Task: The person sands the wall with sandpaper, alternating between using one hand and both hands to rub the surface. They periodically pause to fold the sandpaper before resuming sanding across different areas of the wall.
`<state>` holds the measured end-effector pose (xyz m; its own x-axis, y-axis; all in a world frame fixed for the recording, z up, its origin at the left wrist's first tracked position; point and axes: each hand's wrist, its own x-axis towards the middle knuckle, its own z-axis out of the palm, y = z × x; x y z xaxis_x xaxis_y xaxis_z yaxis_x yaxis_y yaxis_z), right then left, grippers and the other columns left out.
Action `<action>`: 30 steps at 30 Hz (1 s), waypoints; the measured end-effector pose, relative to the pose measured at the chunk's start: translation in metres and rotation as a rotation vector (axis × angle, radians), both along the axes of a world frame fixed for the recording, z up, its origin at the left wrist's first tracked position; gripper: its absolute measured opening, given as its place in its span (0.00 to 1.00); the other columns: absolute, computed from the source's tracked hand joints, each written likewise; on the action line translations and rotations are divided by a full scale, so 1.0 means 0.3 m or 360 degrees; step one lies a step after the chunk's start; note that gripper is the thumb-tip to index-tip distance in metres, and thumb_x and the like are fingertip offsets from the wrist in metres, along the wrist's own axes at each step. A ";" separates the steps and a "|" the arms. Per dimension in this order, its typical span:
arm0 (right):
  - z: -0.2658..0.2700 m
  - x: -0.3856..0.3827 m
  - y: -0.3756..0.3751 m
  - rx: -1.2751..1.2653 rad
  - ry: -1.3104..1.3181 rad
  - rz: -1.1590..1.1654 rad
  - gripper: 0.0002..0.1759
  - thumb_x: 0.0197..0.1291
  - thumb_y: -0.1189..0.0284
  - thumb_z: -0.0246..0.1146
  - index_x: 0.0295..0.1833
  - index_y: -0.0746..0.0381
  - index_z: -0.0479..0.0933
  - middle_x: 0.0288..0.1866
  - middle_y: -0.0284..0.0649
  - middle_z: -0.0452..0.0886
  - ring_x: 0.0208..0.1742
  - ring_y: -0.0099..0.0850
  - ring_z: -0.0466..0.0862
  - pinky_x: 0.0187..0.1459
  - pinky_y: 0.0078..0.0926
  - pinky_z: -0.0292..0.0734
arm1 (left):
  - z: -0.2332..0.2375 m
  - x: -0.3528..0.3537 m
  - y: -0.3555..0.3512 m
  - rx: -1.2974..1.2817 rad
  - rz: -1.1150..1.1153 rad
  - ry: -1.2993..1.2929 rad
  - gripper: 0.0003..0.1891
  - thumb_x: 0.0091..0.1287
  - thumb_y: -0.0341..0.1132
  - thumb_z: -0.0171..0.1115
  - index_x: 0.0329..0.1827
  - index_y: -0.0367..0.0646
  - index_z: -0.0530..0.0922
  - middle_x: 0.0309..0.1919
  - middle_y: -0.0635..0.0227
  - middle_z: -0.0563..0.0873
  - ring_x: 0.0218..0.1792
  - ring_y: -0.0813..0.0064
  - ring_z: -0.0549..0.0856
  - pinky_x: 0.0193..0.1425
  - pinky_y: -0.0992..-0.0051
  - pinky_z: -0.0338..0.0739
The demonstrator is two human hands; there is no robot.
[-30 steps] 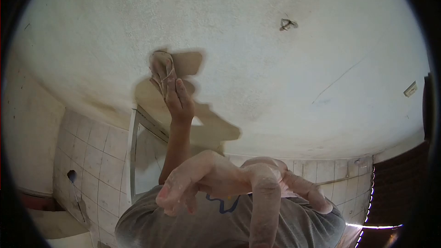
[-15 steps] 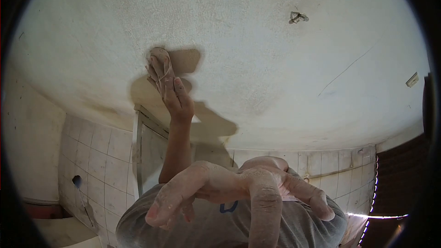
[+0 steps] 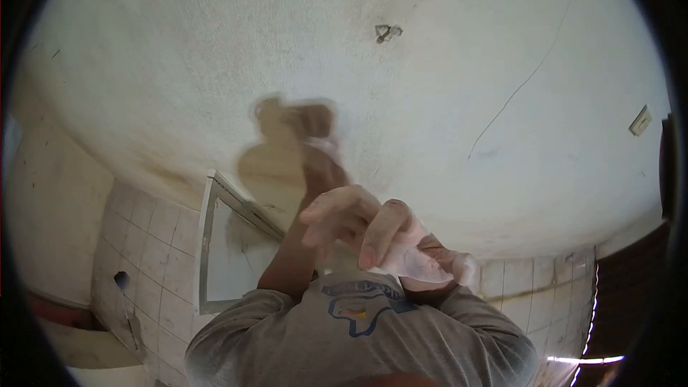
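Observation:
My left hand (image 3: pixel 307 136) is at the pale, rough wall (image 3: pixel 430 100) with the arm stretched up, and motion smears it. At its fingertips is a blurred tan piece (image 3: pixel 270 111) that looks like sandpaper, and a dark shadow falls beside it. In front of my chest, close to the camera, hangs my right hand (image 3: pixel 390 236). Its fingers are loosely bent and apart, with nothing visible in them, and pale dust coats the skin. The grey shirt (image 3: pixel 287 344) with a blue print lies behind it.
A framed panel (image 3: pixel 240 265) stands below the left arm. Tiled wall (image 3: pixel 154 251) runs along the lower part of the room. A small metal fixture (image 3: pixel 388 33) juts from the wall, and a switch plate (image 3: pixel 640 121) is at the right. A thin crack (image 3: pixel 517 91) crosses the plaster.
My left hand has moved right along the wall, toward the metal fixture. My right hand has drawn up in view and its fingers have curled more. The view has shifted right.

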<state>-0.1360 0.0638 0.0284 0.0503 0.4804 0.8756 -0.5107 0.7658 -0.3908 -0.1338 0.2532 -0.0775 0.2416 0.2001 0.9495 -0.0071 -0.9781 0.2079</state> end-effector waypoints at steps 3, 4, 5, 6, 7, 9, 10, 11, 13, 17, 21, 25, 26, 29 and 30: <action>-0.007 0.080 -0.154 -0.0380 -0.0229 -0.0352 0.36 0.68 0.40 0.60 0.59 0.64 0.77 0.66 0.68 0.73 0.62 0.49 0.79 0.58 0.38 0.73 | -0.053 0.048 0.005 0.0014 -0.0040 0.0167 0.24 0.84 0.41 0.42 0.69 0.34 0.79 0.74 0.44 0.75 0.79 0.42 0.68 0.84 0.47 0.54; -0.010 0.108 -0.200 -0.0495 -0.0310 -0.0478 0.32 0.71 0.42 0.60 0.59 0.62 0.77 0.64 0.66 0.75 0.59 0.46 0.81 0.56 0.37 0.74 | -0.073 0.061 0.035 -0.0096 0.0007 0.0185 0.26 0.84 0.44 0.42 0.68 0.34 0.79 0.74 0.43 0.75 0.79 0.41 0.67 0.85 0.48 0.53; -0.025 0.137 -0.237 -0.0573 -0.0391 -0.0569 0.32 0.71 0.45 0.61 0.59 0.64 0.76 0.63 0.64 0.77 0.59 0.45 0.81 0.56 0.36 0.74 | -0.047 0.040 0.107 -0.0536 0.0039 0.0126 0.27 0.83 0.45 0.41 0.71 0.34 0.76 0.75 0.42 0.73 0.79 0.40 0.66 0.86 0.51 0.51; -0.055 0.167 -0.273 -0.0651 -0.0469 -0.0663 0.31 0.71 0.48 0.62 0.59 0.66 0.75 0.61 0.62 0.78 0.58 0.44 0.81 0.56 0.36 0.74 | -0.004 0.039 0.142 -0.0730 0.0069 0.0041 0.27 0.83 0.45 0.41 0.74 0.33 0.74 0.76 0.41 0.72 0.79 0.40 0.66 0.85 0.53 0.52; -0.100 0.195 -0.305 -0.0735 -0.0540 -0.0758 0.30 0.71 0.50 0.63 0.60 0.68 0.75 0.60 0.60 0.80 0.57 0.42 0.81 0.55 0.36 0.74 | 0.039 0.038 0.177 -0.0922 0.0093 -0.0057 0.28 0.83 0.45 0.41 0.76 0.33 0.71 0.76 0.40 0.71 0.79 0.40 0.66 0.84 0.55 0.53; -0.188 0.234 -0.360 -0.1052 -0.0429 -0.0736 0.38 0.64 0.47 0.63 0.66 0.69 0.74 0.62 0.49 0.81 0.61 0.35 0.80 0.61 0.32 0.71 | 0.221 -0.002 0.162 -0.0808 0.0155 -0.0267 0.28 0.84 0.44 0.42 0.78 0.33 0.68 0.77 0.39 0.69 0.77 0.42 0.69 0.81 0.57 0.59; -0.204 0.242 -0.378 -0.1163 -0.0400 -0.0764 0.37 0.65 0.48 0.62 0.66 0.69 0.74 0.62 0.48 0.81 0.60 0.34 0.80 0.61 0.32 0.71 | 0.302 -0.022 0.149 -0.0745 0.0182 -0.0366 0.28 0.84 0.43 0.42 0.79 0.32 0.67 0.77 0.39 0.69 0.76 0.42 0.70 0.79 0.58 0.62; -0.229 0.247 -0.387 -0.1276 -0.0370 -0.0794 0.35 0.65 0.50 0.62 0.66 0.68 0.74 0.63 0.46 0.81 0.60 0.33 0.80 0.62 0.33 0.71 | 0.318 -0.015 0.130 -0.0828 0.0095 -0.0453 0.28 0.85 0.43 0.42 0.80 0.32 0.66 0.78 0.38 0.68 0.76 0.43 0.70 0.79 0.58 0.63; -0.319 0.257 -0.398 -0.1250 -0.0335 -0.0810 0.28 0.70 0.54 0.62 0.61 0.68 0.75 0.55 0.48 0.82 0.49 0.34 0.83 0.53 0.33 0.74 | 0.321 0.026 0.040 -0.1122 -0.0202 -0.0627 0.28 0.85 0.42 0.42 0.80 0.30 0.64 0.79 0.38 0.65 0.78 0.43 0.67 0.80 0.59 0.60; -0.399 0.214 -0.392 -0.1318 -0.0198 -0.0569 0.22 0.74 0.58 0.62 0.58 0.68 0.75 0.47 0.44 0.83 0.39 0.34 0.85 0.46 0.32 0.77 | -0.021 0.090 -0.073 -0.0362 0.0129 -0.0184 0.26 0.83 0.34 0.44 0.79 0.28 0.64 0.80 0.39 0.63 0.82 0.39 0.60 0.84 0.51 0.52; -0.442 0.186 -0.375 -0.1361 -0.0360 -0.0619 0.20 0.75 0.61 0.61 0.57 0.68 0.76 0.42 0.42 0.84 0.42 0.35 0.85 0.46 0.34 0.78 | -0.283 0.023 -0.094 -0.0512 0.0304 -0.0013 0.26 0.83 0.33 0.44 0.79 0.27 0.65 0.81 0.39 0.63 0.83 0.41 0.58 0.86 0.54 0.48; -0.461 0.189 -0.338 -0.1568 -0.0062 -0.0626 0.19 0.75 0.61 0.59 0.54 0.69 0.79 0.36 0.46 0.84 0.39 0.34 0.84 0.45 0.32 0.78 | -0.232 -0.033 0.211 -0.1066 0.0285 -0.0466 0.28 0.83 0.40 0.47 0.78 0.26 0.66 0.76 0.38 0.69 0.72 0.48 0.72 0.74 0.56 0.67; -0.427 0.178 -0.322 -0.1670 0.0030 -0.0688 0.23 0.76 0.57 0.57 0.50 0.70 0.80 0.34 0.46 0.84 0.37 0.34 0.84 0.45 0.31 0.77 | -0.078 -0.060 0.246 -0.0862 0.0367 -0.0539 0.29 0.83 0.41 0.47 0.77 0.27 0.66 0.75 0.39 0.71 0.68 0.48 0.75 0.70 0.56 0.70; -0.449 0.174 -0.261 -0.1521 0.0199 -0.0897 0.27 0.76 0.54 0.55 0.47 0.71 0.80 0.33 0.46 0.84 0.36 0.33 0.84 0.44 0.32 0.77 | 0.035 -0.131 0.434 -0.0201 0.0751 -0.0259 0.29 0.83 0.40 0.47 0.78 0.28 0.65 0.75 0.40 0.70 0.68 0.43 0.74 0.70 0.55 0.67; -0.437 0.164 -0.237 -0.1529 0.0174 -0.0999 0.30 0.76 0.51 0.53 0.46 0.71 0.80 0.33 0.45 0.83 0.35 0.33 0.83 0.43 0.30 0.77 | -0.109 -0.094 0.548 -0.0113 0.0896 0.0001 0.28 0.83 0.38 0.47 0.79 0.28 0.63 0.77 0.38 0.67 0.73 0.39 0.68 0.78 0.54 0.58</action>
<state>-0.0868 -0.0072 -0.1027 0.5694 0.8103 0.1385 -0.2120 0.3075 -0.9276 -0.1621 0.4178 -0.1101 0.0798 0.3616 0.9289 0.5116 -0.8146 0.2731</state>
